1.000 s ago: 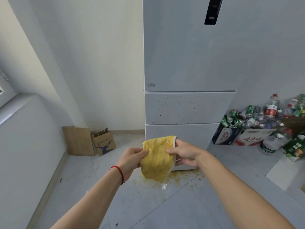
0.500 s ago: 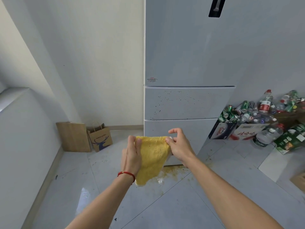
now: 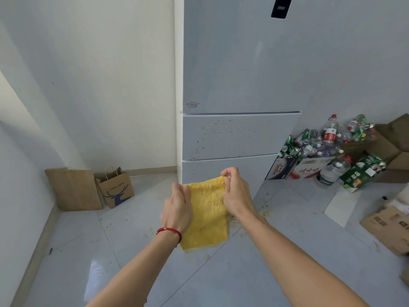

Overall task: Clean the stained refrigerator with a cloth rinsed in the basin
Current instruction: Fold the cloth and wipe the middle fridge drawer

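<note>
Both hands hold a yellow cloth [image 3: 207,214] up in front of the refrigerator [image 3: 239,74], well above the floor [image 3: 276,258]; the left hand [image 3: 177,209] pinches the cloth's upper left corner, its fingers curled round the edge, with a red string bracelet [image 3: 170,231] at the wrist; the right hand [image 3: 235,193] pinches the upper right corner between thumb and curled fingers, slightly higher than the left, so the top edge slopes; the cloth hangs flat between them as a rough rectangle, with a few faint dark marks on its face; it hangs in front of the lowest drawer front [image 3: 228,171] of the refrigerator, and whether it touches that panel cannot be told; the middle drawer front [image 3: 241,136] above is peppered with small dark specks, thickest toward its left side and upper edge; the tall upper door is pale and carries a small red label [image 3: 193,104] near its lower left corner and a dark panel [image 3: 281,7] near the top; yellowish splatter [image 3: 263,212] lies on the floor at the foot of the refrigerator; two brown paper bags [image 3: 91,188] lean against the wall on the left; a heap of crushed cans and plastic bottles [image 3: 327,140] in cardboard boxes sits to the right of the refrigerator.
</note>
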The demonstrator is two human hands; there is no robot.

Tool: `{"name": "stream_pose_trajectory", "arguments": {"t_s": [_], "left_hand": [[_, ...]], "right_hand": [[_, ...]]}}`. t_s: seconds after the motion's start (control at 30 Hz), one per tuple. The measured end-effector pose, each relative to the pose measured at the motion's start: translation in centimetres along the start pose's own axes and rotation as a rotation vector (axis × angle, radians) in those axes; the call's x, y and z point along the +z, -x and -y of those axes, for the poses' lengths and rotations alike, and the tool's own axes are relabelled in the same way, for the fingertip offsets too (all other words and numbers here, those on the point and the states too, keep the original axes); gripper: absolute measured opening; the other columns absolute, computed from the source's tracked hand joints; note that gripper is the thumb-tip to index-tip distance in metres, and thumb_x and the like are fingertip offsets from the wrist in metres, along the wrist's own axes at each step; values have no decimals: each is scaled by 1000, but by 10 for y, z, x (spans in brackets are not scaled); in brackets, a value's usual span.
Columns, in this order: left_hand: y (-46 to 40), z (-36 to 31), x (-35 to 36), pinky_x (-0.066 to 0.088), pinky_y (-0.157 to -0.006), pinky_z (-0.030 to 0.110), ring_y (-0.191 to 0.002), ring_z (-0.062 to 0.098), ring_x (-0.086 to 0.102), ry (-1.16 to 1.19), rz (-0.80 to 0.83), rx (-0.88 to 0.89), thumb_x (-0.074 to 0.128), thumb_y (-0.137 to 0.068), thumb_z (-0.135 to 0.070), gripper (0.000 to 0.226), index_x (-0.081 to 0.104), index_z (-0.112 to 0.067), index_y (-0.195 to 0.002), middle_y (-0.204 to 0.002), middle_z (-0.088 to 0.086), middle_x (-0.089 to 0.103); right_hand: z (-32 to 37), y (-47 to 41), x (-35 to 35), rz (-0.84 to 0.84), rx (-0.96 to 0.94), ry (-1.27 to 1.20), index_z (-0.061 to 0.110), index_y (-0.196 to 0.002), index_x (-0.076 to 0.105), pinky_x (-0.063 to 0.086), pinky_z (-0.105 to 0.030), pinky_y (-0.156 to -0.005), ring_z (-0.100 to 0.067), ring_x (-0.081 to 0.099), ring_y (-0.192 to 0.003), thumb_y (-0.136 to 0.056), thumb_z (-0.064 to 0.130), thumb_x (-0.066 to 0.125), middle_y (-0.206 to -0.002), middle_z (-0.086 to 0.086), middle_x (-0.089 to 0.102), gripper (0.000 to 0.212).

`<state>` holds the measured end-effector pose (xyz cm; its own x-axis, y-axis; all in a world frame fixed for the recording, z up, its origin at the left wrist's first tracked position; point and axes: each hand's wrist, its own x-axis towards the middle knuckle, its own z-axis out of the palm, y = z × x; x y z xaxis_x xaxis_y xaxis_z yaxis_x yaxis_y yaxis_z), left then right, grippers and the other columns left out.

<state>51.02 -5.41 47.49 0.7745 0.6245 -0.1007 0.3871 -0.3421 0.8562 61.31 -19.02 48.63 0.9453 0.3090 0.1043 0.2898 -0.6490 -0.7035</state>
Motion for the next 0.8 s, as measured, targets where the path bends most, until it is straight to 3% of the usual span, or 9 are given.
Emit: {"name": "stream_pose_trajectory", "arguments": {"t_s": [0.13,0.2,0.27,0.33,0.37,0.5,0.63,0.7,0.8], "left_hand": [[-19,-2,11,36,-56,33,-64,18,45,53,102,-19,38,-106,-45,37,49,-10,-101,-76,2,53],[-34,-7,13,43,-60,37,-67,17,47,140,151,-67,49,-100,-50,39,53,-11,-96,-75,1,52],[-48,-19,24,55,-73,50,-72,19,57,257,156,-109,61,-93,-46,38,58,-9,-92,-77,8,61],[-56,-32,33,57,-82,50,-75,20,65,299,107,-116,68,-96,-28,25,60,-5,-94,-83,14,72],[-61,-42,39,58,-77,45,-77,20,66,281,82,-93,69,-96,-23,19,59,-5,-97,-84,13,74],[-81,-78,57,54,-75,25,-87,13,72,222,98,12,72,-93,-18,29,60,-32,-116,-90,-1,79],[-102,-105,70,55,-75,20,-84,4,73,17,110,76,80,-85,-18,32,74,-36,-111,-87,-9,77],[-111,-113,74,56,-75,19,-81,1,71,-115,110,118,82,-80,-15,33,75,-34,-106,-86,-8,75],[-127,-125,78,49,-67,19,-67,6,59,-245,97,117,76,-82,-16,18,75,-32,-90,-73,-11,64]], "right_hand": [[-22,-20,-6,104,53,-137,24,-111,57,36,-16,-49,-7,43,-55,-110,15,42,-79,5,55,17],[-35,-36,-17,202,100,-233,29,-107,59,40,-25,-54,-9,41,-54,-105,18,51,-70,5,50,13],[-55,-55,-33,368,138,-334,32,-110,60,48,-30,-69,-14,54,-68,-99,22,64,-80,0,59,16],[-68,-70,-47,512,156,-409,32,-118,60,56,-34,-84,-24,70,-86,-94,16,73,-99,-10,73,32],[-76,-80,-55,530,138,-421,30,-120,61,59,-37,-90,-27,73,-94,-92,12,76,-105,-12,75,37],[-100,-121,-82,531,26,-365,27,-126,68,57,-38,-99,-20,69,-106,-85,14,85,-118,2,71,46],[-107,-158,-99,451,-150,-76,29,-125,70,42,-8,-82,-12,58,-107,-89,15,77,-120,7,57,39],[-109,-170,-103,429,-183,-78,26,-114,74,39,-8,-81,-10,55,-105,-93,19,74,-120,7,53,22],[-112,-188,-112,435,-191,-127,23,-97,68,46,-25,-87,-9,58,-104,-96,31,72,-116,8,61,9]]}}
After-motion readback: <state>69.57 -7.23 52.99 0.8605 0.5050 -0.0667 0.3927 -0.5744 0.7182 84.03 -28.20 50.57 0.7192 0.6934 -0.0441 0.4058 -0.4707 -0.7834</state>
